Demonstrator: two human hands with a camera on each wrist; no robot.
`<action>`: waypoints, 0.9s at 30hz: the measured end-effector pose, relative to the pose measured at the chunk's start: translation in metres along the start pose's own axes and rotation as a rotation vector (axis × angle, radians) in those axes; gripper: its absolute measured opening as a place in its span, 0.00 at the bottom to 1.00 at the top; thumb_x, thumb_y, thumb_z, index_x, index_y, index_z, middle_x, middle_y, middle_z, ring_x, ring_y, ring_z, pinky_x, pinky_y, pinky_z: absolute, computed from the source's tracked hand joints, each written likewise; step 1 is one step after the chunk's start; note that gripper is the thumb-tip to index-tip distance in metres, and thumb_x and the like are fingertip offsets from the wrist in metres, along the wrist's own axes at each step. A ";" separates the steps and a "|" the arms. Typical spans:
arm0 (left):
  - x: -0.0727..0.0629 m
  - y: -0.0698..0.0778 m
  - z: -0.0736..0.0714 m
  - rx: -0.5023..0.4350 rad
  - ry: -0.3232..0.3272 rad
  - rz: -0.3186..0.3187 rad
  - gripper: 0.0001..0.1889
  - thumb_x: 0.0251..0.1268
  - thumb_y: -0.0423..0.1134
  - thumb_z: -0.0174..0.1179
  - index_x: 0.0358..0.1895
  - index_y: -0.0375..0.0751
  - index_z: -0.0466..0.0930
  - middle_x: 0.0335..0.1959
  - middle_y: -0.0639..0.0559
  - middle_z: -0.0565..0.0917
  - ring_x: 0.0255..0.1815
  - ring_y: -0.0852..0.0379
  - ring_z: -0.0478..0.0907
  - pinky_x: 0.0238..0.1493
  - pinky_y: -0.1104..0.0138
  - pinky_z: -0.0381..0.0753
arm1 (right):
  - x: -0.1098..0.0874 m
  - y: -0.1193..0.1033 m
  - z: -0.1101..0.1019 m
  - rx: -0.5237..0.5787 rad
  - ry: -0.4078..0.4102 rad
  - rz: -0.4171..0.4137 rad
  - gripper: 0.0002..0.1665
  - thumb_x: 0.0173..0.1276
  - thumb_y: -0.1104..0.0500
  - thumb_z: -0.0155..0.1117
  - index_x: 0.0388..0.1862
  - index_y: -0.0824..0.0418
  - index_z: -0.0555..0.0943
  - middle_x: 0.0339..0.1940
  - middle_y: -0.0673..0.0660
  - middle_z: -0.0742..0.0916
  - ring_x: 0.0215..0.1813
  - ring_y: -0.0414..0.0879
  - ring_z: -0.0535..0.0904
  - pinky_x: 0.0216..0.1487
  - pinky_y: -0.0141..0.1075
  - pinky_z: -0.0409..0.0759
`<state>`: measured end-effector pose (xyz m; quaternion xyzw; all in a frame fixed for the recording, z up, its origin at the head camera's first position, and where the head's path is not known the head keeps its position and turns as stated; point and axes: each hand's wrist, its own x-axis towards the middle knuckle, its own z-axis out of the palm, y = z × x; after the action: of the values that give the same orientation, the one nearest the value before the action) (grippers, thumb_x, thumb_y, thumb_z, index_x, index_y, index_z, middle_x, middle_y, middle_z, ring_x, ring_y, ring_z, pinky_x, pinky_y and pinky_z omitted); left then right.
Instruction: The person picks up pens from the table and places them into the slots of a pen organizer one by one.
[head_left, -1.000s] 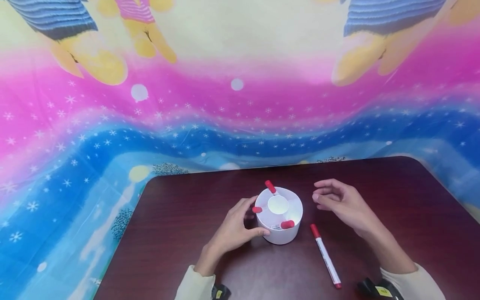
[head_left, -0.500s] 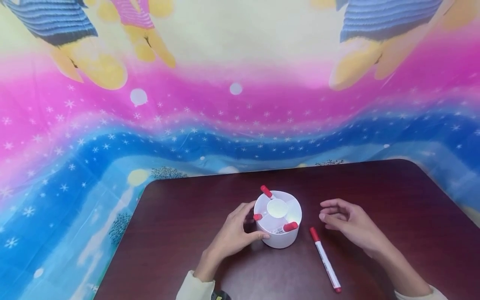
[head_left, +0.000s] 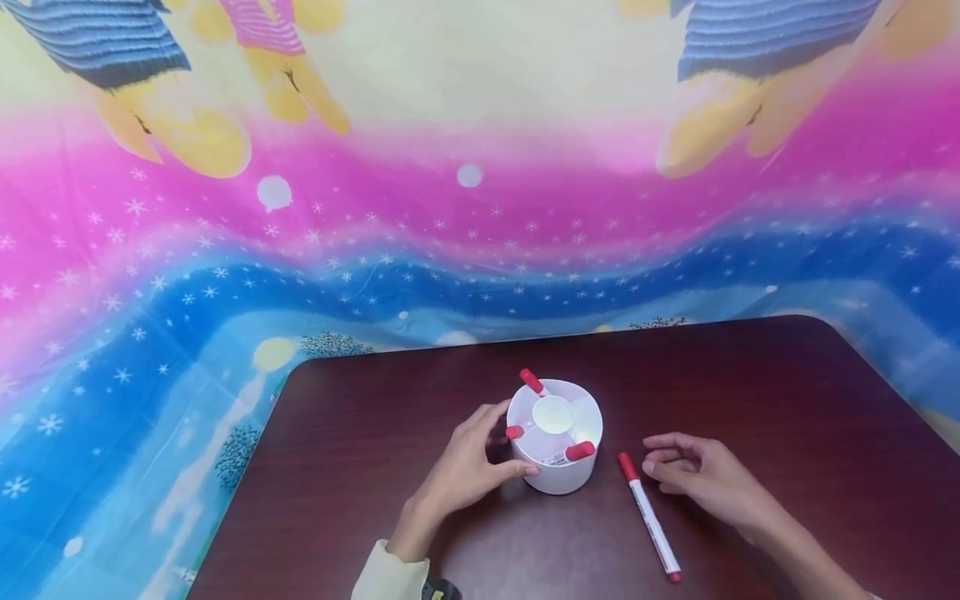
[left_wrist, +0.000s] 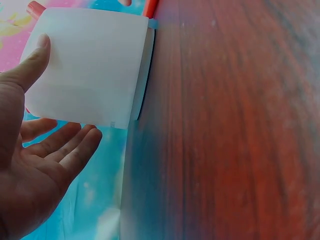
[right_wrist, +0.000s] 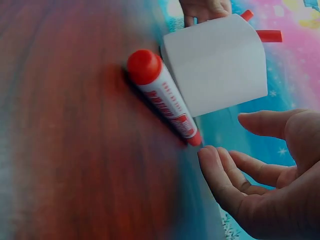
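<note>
A white round holder stands mid-table with three red-capped markers leaning in its compartments. My left hand cups its left side: the thumb rests on the wall and the fingers lie loosely spread, as the left wrist view shows beside the holder. A loose white marker with a red cap lies on the table right of the holder. My right hand hovers just right of its cap, fingers relaxed and holding nothing. In the right wrist view the hand is a small gap from the marker.
The dark wooden table has rounded corners, and its far edge lies close behind the holder. A bright pink, blue and yellow cloth hangs behind and drapes down on the left.
My right hand has dropped from beside the holder's rim toward me and now sits by the loose marker's cap. The left hand and holder have stayed put.
</note>
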<state>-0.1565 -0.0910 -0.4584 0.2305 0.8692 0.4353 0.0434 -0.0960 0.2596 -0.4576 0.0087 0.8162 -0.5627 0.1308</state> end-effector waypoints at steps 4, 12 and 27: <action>-0.001 0.000 0.000 0.011 0.002 -0.005 0.50 0.55 0.58 0.82 0.81 0.55 0.68 0.64 0.58 0.81 0.60 0.58 0.84 0.63 0.65 0.88 | -0.002 0.005 0.001 0.003 -0.004 0.009 0.34 0.77 0.58 0.71 0.72 0.77 0.74 0.56 0.64 0.88 0.49 0.43 0.90 0.49 0.38 0.92; -0.001 0.000 0.001 0.021 0.000 -0.001 0.49 0.56 0.59 0.81 0.81 0.54 0.69 0.64 0.56 0.82 0.60 0.56 0.85 0.62 0.62 0.89 | -0.006 0.010 0.004 -0.016 -0.010 0.050 0.35 0.75 0.57 0.73 0.71 0.76 0.75 0.52 0.61 0.89 0.48 0.42 0.90 0.46 0.37 0.92; -0.001 0.000 0.001 0.014 0.003 0.003 0.49 0.56 0.58 0.82 0.81 0.53 0.69 0.64 0.55 0.82 0.61 0.55 0.85 0.62 0.62 0.89 | -0.006 0.004 0.020 -0.255 0.067 0.019 0.35 0.63 0.55 0.83 0.65 0.69 0.83 0.45 0.53 0.91 0.38 0.38 0.86 0.36 0.31 0.85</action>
<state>-0.1553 -0.0911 -0.4589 0.2312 0.8721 0.4295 0.0398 -0.0854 0.2433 -0.4666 0.0186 0.8848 -0.4527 0.1090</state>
